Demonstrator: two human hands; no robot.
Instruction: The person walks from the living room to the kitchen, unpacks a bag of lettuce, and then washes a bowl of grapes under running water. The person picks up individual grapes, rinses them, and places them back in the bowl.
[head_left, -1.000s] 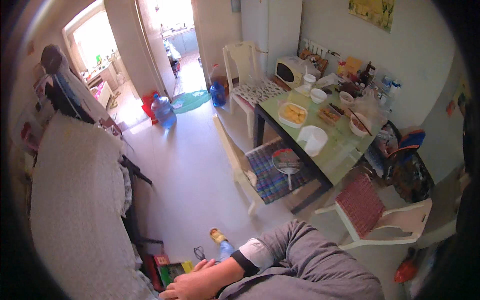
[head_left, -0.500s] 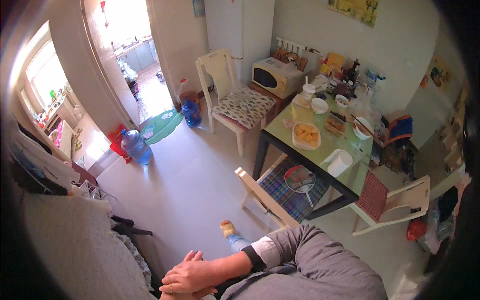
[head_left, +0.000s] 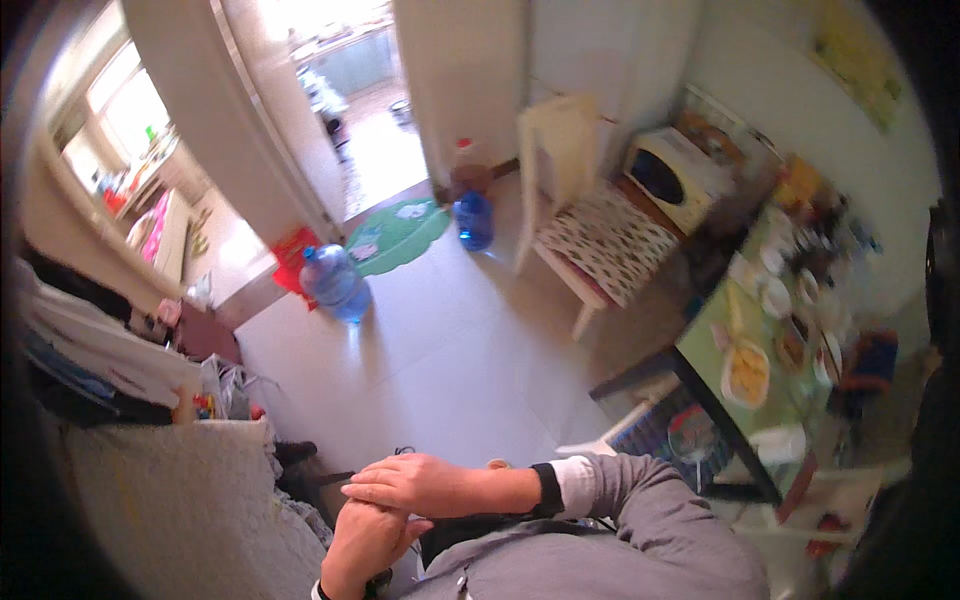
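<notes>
Hands are resting together at the bottom centre; right hand (head_left: 420,484) is lying flat over the left hand (head_left: 365,540), both holding nothing; water bottle (head_left: 333,283) is standing untouched at the upper left.

right hand (head_left: 420,483) on left hand (head_left: 365,540) | water bottle (head_left: 333,282) on floor (head_left: 440,370)
</notes>
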